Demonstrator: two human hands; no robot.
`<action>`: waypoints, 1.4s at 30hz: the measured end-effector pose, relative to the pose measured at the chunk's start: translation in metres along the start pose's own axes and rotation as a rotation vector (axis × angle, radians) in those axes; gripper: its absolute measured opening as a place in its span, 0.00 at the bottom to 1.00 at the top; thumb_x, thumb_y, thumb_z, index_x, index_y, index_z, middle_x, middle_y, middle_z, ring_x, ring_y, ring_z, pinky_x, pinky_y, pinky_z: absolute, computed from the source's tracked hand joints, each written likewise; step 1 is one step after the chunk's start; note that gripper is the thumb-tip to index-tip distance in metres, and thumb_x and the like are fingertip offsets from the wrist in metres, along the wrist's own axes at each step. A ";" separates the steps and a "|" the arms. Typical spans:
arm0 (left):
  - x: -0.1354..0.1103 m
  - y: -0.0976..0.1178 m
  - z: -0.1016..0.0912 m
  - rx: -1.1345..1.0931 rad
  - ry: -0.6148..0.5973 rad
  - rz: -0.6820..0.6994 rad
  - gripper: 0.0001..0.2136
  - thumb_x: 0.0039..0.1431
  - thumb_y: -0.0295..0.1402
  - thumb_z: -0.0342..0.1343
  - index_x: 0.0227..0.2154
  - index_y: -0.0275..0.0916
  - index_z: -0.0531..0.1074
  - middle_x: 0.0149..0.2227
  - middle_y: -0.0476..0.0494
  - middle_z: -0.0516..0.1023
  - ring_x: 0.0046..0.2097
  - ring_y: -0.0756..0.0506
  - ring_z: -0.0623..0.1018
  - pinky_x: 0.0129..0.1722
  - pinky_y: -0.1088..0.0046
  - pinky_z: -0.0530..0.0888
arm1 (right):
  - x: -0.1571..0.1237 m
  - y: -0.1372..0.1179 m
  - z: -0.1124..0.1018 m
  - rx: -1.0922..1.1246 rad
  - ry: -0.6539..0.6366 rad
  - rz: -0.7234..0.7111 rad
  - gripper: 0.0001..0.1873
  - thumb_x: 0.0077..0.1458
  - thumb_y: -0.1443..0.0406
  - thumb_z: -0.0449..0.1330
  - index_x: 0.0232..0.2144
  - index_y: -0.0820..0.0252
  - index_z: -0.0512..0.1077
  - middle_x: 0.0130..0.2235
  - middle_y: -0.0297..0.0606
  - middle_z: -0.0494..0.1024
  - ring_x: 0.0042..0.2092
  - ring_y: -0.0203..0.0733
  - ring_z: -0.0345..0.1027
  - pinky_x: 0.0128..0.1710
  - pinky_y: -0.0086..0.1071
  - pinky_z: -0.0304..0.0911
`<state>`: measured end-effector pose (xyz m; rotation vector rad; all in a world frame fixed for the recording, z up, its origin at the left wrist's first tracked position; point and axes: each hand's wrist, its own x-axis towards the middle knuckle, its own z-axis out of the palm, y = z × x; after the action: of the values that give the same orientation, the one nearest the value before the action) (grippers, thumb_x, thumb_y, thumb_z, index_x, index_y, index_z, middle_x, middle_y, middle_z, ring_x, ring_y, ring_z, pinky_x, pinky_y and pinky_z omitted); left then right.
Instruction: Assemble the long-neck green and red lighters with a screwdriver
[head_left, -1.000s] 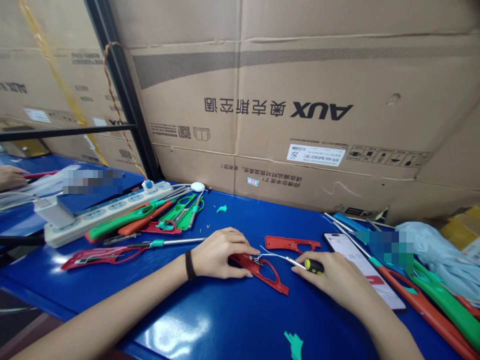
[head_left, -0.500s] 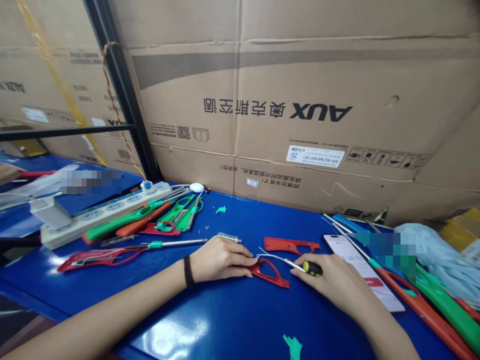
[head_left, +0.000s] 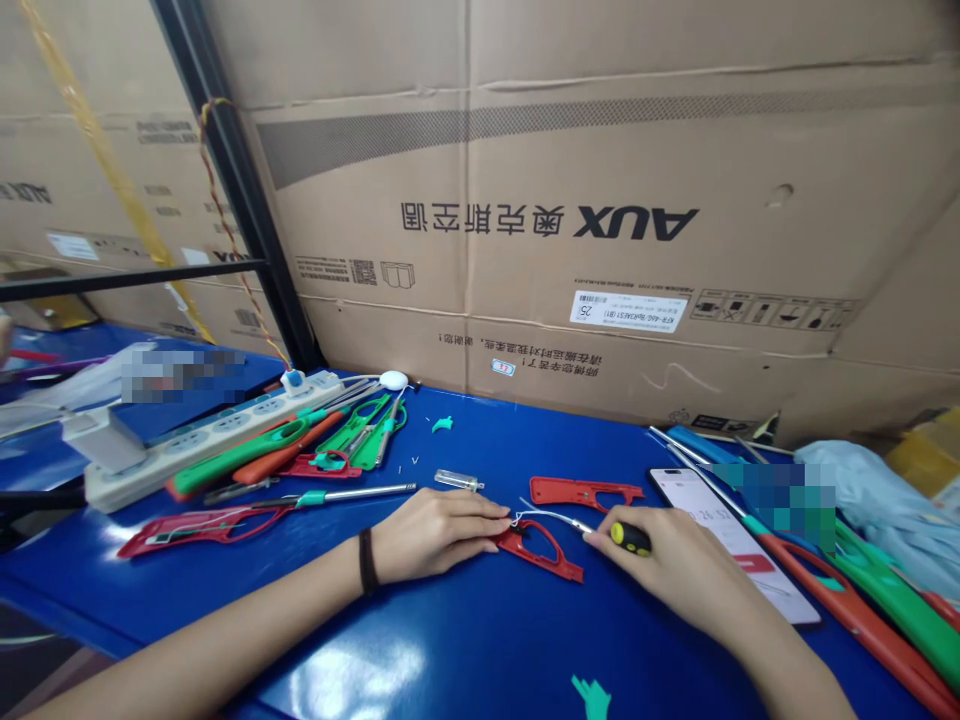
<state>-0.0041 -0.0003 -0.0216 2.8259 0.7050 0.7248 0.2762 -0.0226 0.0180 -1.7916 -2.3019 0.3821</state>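
My left hand (head_left: 442,532) lies closed over one end of a red lighter shell half (head_left: 551,562), pressing it to the blue table. A thin white wire (head_left: 551,514) runs from that shell to the right. At the wire's other end is a small metal end piece (head_left: 579,525), by the fingertips of my right hand (head_left: 671,560). That hand is closed around a screwdriver with a black and yellow handle (head_left: 630,538). Just behind lies another red shell half (head_left: 581,492). A clear plastic tube (head_left: 456,480) rests beyond my left hand.
At left are a power strip (head_left: 217,432), green and orange lighters (head_left: 240,455) and a red lighter with a metal rod (head_left: 202,528). A phone (head_left: 739,545) and more long lighters (head_left: 840,590) lie at right. A green piece (head_left: 592,695) is in front. A cardboard box (head_left: 480,290) stands behind.
The view has shifted slightly. My left hand has slid a little left, showing more of the clear tube. The wire and both grips look much the same.
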 end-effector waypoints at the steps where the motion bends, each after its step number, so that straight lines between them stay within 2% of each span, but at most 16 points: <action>1: -0.001 -0.002 0.000 -0.014 0.017 0.010 0.13 0.64 0.33 0.50 0.50 0.41 0.70 0.48 0.45 0.76 0.50 0.47 0.75 0.50 0.73 0.72 | 0.000 0.001 0.000 0.021 0.017 -0.015 0.16 0.57 0.53 0.53 0.25 0.51 0.75 0.24 0.34 0.77 0.26 0.44 0.71 0.23 0.29 0.53; 4: -0.002 -0.007 -0.001 -0.052 0.063 -0.031 0.16 0.61 0.37 0.54 0.51 0.40 0.69 0.46 0.43 0.78 0.47 0.46 0.77 0.50 0.70 0.72 | -0.001 0.004 -0.001 0.095 0.044 -0.052 0.14 0.55 0.53 0.55 0.26 0.51 0.74 0.27 0.33 0.78 0.28 0.43 0.71 0.24 0.28 0.55; 7: -0.001 -0.010 -0.004 -0.060 0.092 -0.099 0.18 0.58 0.41 0.57 0.48 0.39 0.71 0.43 0.42 0.79 0.45 0.45 0.77 0.50 0.68 0.72 | -0.001 0.005 -0.002 0.149 0.009 -0.066 0.11 0.54 0.53 0.56 0.28 0.50 0.73 0.29 0.30 0.78 0.31 0.42 0.71 0.27 0.28 0.57; 14: 0.002 -0.011 -0.003 -0.069 0.025 -0.068 0.10 0.63 0.35 0.52 0.43 0.39 0.75 0.43 0.45 0.79 0.45 0.47 0.77 0.52 0.69 0.70 | 0.000 0.004 0.005 0.113 -0.044 -0.075 0.08 0.53 0.54 0.57 0.30 0.49 0.70 0.27 0.28 0.76 0.29 0.41 0.69 0.26 0.28 0.55; 18: 0.003 -0.007 -0.002 -0.049 0.012 -0.086 0.11 0.62 0.37 0.53 0.44 0.40 0.75 0.44 0.44 0.78 0.46 0.47 0.77 0.54 0.68 0.68 | 0.001 0.003 0.008 0.095 0.011 -0.076 0.08 0.53 0.55 0.57 0.28 0.51 0.69 0.24 0.29 0.74 0.27 0.40 0.68 0.25 0.28 0.55; 22: 0.004 -0.005 -0.001 -0.022 0.011 -0.114 0.12 0.62 0.39 0.53 0.42 0.40 0.76 0.44 0.45 0.78 0.45 0.46 0.77 0.54 0.67 0.68 | 0.000 -0.003 0.003 0.220 0.071 -0.145 0.10 0.55 0.54 0.56 0.29 0.52 0.70 0.28 0.30 0.77 0.29 0.39 0.69 0.29 0.28 0.59; 26: 0.004 -0.005 0.000 -0.009 0.012 -0.135 0.12 0.61 0.40 0.53 0.43 0.41 0.76 0.43 0.45 0.79 0.45 0.47 0.77 0.53 0.68 0.69 | -0.005 -0.012 -0.007 0.320 0.068 -0.193 0.10 0.55 0.55 0.57 0.29 0.54 0.71 0.30 0.30 0.77 0.31 0.38 0.70 0.32 0.27 0.60; 30: 0.003 -0.005 0.001 -0.009 0.008 -0.154 0.13 0.61 0.41 0.54 0.43 0.42 0.76 0.43 0.45 0.79 0.45 0.47 0.77 0.52 0.70 0.69 | -0.008 -0.018 -0.011 0.351 0.055 -0.218 0.10 0.54 0.56 0.58 0.29 0.55 0.72 0.29 0.31 0.77 0.31 0.38 0.69 0.31 0.27 0.60; 37: 0.005 -0.004 0.000 -0.021 0.020 -0.146 0.13 0.60 0.42 0.55 0.42 0.40 0.76 0.42 0.44 0.79 0.44 0.46 0.77 0.47 0.72 0.71 | -0.011 -0.024 -0.005 0.382 0.125 -0.227 0.09 0.52 0.58 0.59 0.26 0.56 0.73 0.26 0.32 0.77 0.27 0.38 0.67 0.29 0.28 0.60; 42: 0.006 -0.003 0.001 -0.020 0.022 -0.142 0.13 0.61 0.41 0.54 0.41 0.41 0.76 0.43 0.45 0.79 0.45 0.46 0.77 0.50 0.71 0.70 | -0.015 -0.023 -0.006 0.378 0.166 -0.265 0.10 0.51 0.58 0.60 0.24 0.56 0.73 0.24 0.32 0.76 0.26 0.37 0.67 0.27 0.27 0.62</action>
<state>-0.0002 0.0053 -0.0204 2.7198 0.8868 0.7353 0.2610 -0.0422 0.0310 -1.2738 -2.1399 0.5552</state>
